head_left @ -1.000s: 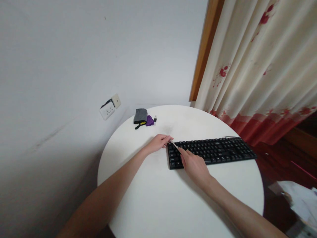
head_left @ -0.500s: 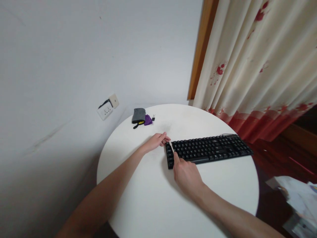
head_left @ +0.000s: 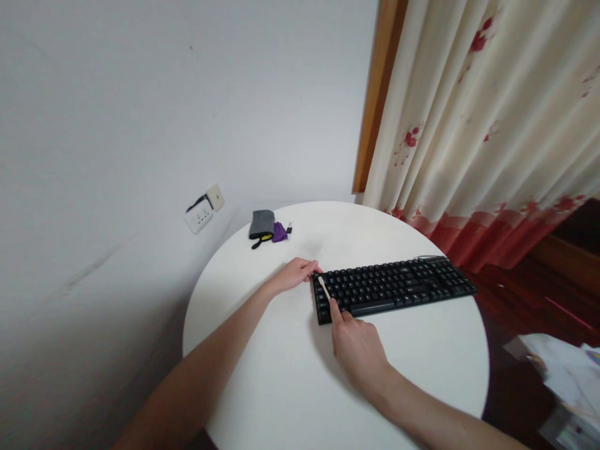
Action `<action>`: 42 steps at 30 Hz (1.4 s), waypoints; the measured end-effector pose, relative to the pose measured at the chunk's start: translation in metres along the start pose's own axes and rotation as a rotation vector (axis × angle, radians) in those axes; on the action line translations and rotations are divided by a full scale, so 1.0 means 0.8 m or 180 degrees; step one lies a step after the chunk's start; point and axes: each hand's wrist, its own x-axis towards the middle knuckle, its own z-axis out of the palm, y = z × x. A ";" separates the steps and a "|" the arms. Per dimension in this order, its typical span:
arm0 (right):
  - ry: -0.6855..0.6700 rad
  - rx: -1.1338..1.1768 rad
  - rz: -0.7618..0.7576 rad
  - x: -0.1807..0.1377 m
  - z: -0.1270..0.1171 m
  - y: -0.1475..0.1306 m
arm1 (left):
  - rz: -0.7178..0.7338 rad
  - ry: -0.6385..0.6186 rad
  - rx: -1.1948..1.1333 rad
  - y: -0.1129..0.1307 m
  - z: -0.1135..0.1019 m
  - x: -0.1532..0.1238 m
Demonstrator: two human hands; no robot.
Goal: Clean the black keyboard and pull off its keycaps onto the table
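Observation:
A black keyboard point(head_left: 398, 284) lies at a slight slant on the white round table point(head_left: 262, 375). My right hand point(head_left: 359, 347) is closed around the handle of a pale toothbrush point(head_left: 324, 287), index finger stretched along it. The brush head rests over the keys at the keyboard's upper left corner. That same corner is held by the fingers of my left hand point(head_left: 300, 273); the fingertips are partly hidden against its edge.
Toward the back left of the table lie a folded grey cloth point(head_left: 262, 224), a purple pouch point(head_left: 279, 232) and a small black clip point(head_left: 289, 230). Behind is a wall with a socket point(head_left: 199, 216); a curtain point(head_left: 440, 137) hangs right. White bags point(head_left: 557, 369) are at lower right.
The toothbrush head has shifted slightly down and left, off the keyboard's top edge onto the corner keys. My left fingers have drawn back slightly at the corner.

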 end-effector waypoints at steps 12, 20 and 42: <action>0.0063 -0.0080 -0.0094 -0.033 0.010 0.037 | 0.0035 -0.0053 -0.0052 0.003 -0.001 -0.003; 0.0139 0.0211 -0.0073 -0.059 0.021 0.048 | 0.0004 -0.0049 -0.0077 0.011 0.001 -0.005; 0.0773 0.1022 -0.0047 -0.092 0.015 0.088 | 0.0081 -0.0025 -0.0062 0.004 0.002 -0.002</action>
